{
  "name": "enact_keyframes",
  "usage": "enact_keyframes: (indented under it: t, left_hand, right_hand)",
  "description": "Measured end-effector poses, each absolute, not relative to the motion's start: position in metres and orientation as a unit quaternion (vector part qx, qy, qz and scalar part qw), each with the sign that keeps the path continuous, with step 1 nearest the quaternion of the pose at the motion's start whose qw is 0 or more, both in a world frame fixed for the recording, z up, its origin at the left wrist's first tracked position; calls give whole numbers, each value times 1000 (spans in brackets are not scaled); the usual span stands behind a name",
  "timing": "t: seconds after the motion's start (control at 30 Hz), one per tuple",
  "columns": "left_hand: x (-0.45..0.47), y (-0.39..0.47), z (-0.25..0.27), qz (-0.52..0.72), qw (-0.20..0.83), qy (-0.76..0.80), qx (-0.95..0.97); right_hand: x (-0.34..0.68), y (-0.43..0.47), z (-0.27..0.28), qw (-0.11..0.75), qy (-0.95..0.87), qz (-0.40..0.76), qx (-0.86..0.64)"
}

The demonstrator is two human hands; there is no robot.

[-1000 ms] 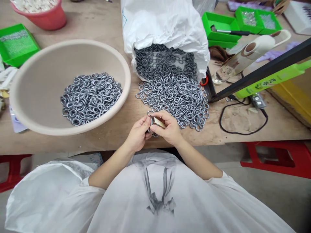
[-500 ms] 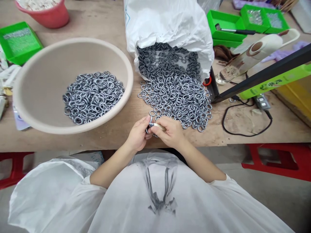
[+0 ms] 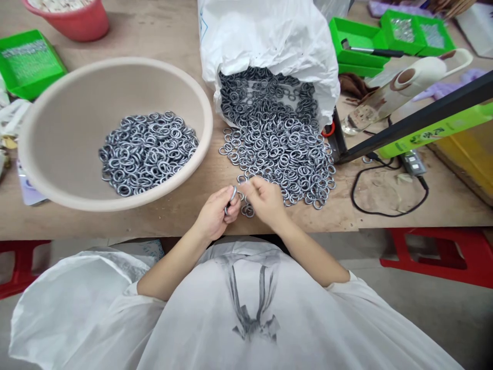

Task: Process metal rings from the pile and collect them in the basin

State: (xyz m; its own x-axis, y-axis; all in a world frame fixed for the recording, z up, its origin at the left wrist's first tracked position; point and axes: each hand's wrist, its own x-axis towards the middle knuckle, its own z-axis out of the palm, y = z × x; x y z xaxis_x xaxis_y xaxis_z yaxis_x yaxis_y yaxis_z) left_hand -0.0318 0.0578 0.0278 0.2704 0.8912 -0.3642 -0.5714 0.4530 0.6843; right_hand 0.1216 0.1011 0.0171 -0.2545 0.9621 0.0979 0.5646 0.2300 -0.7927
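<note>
My left hand (image 3: 216,210) pinches a grey metal ring (image 3: 231,198) upright between thumb and fingers, just above the table's front part. Close by on the right, my right hand (image 3: 264,200) is closed, its thumb and fingertips over the near edge of a heap of rings (image 3: 285,154). What it grips is hidden by its fingers. The heap spills from a white sack (image 3: 265,38) lying with its mouth toward me. To the left, a large beige basin (image 3: 69,128) contains another pile of rings (image 3: 148,151).
On the left stand a green tray (image 3: 33,85) and a red bucket (image 3: 88,25). At right are green bins (image 3: 362,33), a clear bottle with a white top (image 3: 419,69), a slanted black bar (image 3: 416,118) and a black cable (image 3: 356,198). A red stool (image 3: 431,272) is below the table.
My hands have moved apart. The small pointed tool with a pale handle, seen earlier in my right hand, no longer shows. My right hand has shifted slightly up to the ring heap.
</note>
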Motion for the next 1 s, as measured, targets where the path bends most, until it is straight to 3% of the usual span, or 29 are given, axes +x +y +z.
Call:
enact_keyframes:
  t: [0.07, 0.23, 0.33, 0.43, 0.6, 0.7, 0.8, 1.0]
  left_hand:
    - [-38, 52, 27, 467, 773, 367, 222]
    - [-62, 53, 23, 504, 753, 397, 148]
    - [-73, 58, 20, 521, 742, 402, 127]
    - [-76, 62, 18, 527, 728, 422, 120]
    - [-52, 62, 15, 503, 733, 437, 137]
    - [-33, 61, 16, 459, 771, 403, 179]
    - [-23, 61, 20, 438, 798, 366, 193]
    - [-21, 61, 26, 457, 776, 387, 200]
  right_hand:
    - [126, 110, 15, 296, -710, 271, -578]
    - [121, 110, 13, 105, -830, 168, -521]
    - [113, 106, 11, 63, -838, 151, -521]
    - [112, 109, 9, 126, -810, 204, -534]
    - [114, 108, 11, 357, -643, 483, -475]
    - [110, 101, 11, 404, -561, 577, -435]
    - [110, 96, 11, 413, -545, 581, -441]
    - [116, 94, 17, 428, -639, 471, -432]
